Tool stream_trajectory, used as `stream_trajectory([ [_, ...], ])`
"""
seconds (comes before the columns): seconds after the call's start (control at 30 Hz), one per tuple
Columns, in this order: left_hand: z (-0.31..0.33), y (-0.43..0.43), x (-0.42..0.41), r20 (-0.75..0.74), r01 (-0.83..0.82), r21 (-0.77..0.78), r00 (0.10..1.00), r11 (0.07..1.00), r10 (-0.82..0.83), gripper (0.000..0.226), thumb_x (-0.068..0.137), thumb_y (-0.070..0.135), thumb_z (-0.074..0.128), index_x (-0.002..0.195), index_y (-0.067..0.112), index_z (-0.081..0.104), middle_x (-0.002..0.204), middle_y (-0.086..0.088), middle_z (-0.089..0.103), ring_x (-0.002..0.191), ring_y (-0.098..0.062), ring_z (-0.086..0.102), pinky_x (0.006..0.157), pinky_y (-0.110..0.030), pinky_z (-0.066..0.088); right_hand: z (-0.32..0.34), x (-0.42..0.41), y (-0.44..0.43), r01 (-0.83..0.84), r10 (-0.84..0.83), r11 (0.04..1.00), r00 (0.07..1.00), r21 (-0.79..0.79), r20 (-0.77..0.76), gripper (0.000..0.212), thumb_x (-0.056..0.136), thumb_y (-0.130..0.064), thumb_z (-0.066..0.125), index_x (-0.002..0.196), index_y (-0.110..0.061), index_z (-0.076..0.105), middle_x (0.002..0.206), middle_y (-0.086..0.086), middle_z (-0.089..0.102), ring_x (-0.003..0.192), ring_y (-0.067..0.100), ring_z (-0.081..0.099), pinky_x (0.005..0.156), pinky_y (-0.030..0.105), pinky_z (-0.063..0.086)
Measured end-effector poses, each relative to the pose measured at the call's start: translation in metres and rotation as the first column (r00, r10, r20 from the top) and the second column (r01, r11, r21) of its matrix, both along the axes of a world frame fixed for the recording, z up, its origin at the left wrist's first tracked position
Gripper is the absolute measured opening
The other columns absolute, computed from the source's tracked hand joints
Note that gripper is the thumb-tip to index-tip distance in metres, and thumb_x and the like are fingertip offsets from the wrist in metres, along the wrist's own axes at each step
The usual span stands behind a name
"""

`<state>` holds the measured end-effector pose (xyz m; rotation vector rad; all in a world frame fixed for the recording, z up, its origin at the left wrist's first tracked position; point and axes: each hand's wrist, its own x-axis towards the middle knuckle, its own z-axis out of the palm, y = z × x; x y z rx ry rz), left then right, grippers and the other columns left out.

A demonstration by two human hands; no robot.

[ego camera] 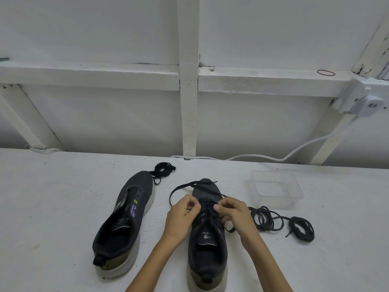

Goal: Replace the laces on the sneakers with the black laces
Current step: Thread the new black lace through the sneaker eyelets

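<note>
Your left hand (183, 216) and right hand (233, 213) each pinch the flat black lace (181, 186) at the eyelets of the right sneaker (207, 256), which looks about half threaded. Still unlaced, the left sneaker (124, 224) waits, its coiled lace (164, 167) just beyond the toe. What look like the removed laces (301, 227) lie right.

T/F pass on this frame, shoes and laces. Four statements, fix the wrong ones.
1. The left hand and right hand both pinch the lace on the right sneaker. True.
2. Both sneakers are laced. False: the left sneaker shows bare eyelets.
3. Spare laces sit in the tub. False: the coiled laces lie on the table beside the clear container.
4. A lace bundle lies past the left sneaker's toe. True.
</note>
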<state>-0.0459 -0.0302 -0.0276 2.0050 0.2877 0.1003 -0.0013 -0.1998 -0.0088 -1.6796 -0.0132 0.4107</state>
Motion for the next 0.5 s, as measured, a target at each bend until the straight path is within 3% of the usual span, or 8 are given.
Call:
stream_trajectory([
  [0.07,-0.001,-0.008,0.0,-0.019,-0.053,-0.055,0.998,0.997,0.052,0.013,0.094,0.019,0.056,0.082,0.024,0.057,0.072,0.013,0.06,0.067,-0.002,0.054,0.066,-0.021,0.043,-0.003,0.0,-0.002,0.031,-0.024,0.994,0.997,0.101,-0.069,0.009,0.085,-0.003,0.067,0.077,-0.002,0.064,0.068,0.004,0.061,0.066,0.015,0.055,0.059,0.023,0.046],
  [0.13,-0.001,-0.014,-0.001,-0.049,-0.118,-0.262,0.993,0.958,0.109,0.014,0.095,0.014,0.053,0.081,0.017,0.056,0.071,0.008,0.057,0.07,-0.01,0.051,0.07,-0.027,0.042,-0.006,-0.002,-0.004,0.063,-0.039,0.981,0.991,0.185,-0.128,0.007,0.086,-0.004,0.066,0.079,-0.003,0.065,0.072,0.005,0.062,0.068,0.015,0.057,0.063,0.023,0.047],
  [0.2,-0.002,-0.018,0.0,-0.087,-0.176,-0.495,0.984,0.851,0.153,0.012,0.095,0.009,0.051,0.084,0.011,0.056,0.078,-0.002,0.057,0.079,-0.016,0.051,0.077,-0.031,0.044,-0.008,-0.003,-0.005,0.089,-0.045,0.964,0.983,0.249,-0.178,0.006,0.086,-0.005,0.065,0.081,-0.003,0.065,0.076,0.007,0.064,0.069,0.014,0.057,0.066,0.023,0.048],
  [0.27,-0.001,-0.02,0.0,-0.106,-0.199,-0.606,0.98,0.77,0.17,0.01,0.095,0.006,0.05,0.088,0.008,0.056,0.082,-0.006,0.057,0.083,-0.018,0.052,0.079,-0.03,0.045,-0.01,-0.003,-0.007,0.103,-0.043,0.953,0.977,0.283,-0.21,0.006,0.086,-0.006,0.066,0.082,-0.002,0.067,0.079,0.009,0.065,0.07,0.014,0.058,0.068,0.022,0.048],
  [0.33,0.0,-0.02,-0.001,-0.084,-0.184,-0.599,0.982,0.779,0.167,0.009,0.095,0.007,0.052,0.089,0.007,0.057,0.081,-0.005,0.059,0.083,-0.018,0.054,0.08,-0.029,0.047,-0.012,-0.004,-0.007,0.105,-0.046,0.955,0.976,0.278,-0.212,0.008,0.086,-0.008,0.067,0.086,-0.001,0.068,0.081,0.009,0.066,0.072,0.016,0.058,0.071,0.023,0.05],
  [0.5,0.0,-0.011,-0.006,0.035,-0.146,-0.329,0.985,0.933,0.166,0.005,0.091,0.017,0.064,0.089,0.016,0.06,0.082,0.006,0.066,0.08,-0.017,0.064,0.08,-0.038,0.054,-0.011,-0.013,-0.005,0.16,-0.154,0.974,0.987,0.162,-0.051,0.017,0.079,-0.007,0.078,0.081,-0.005,0.062,0.071,0.005,0.063,0.068,0.014,0.06,0.064,0.021,0.051],
])
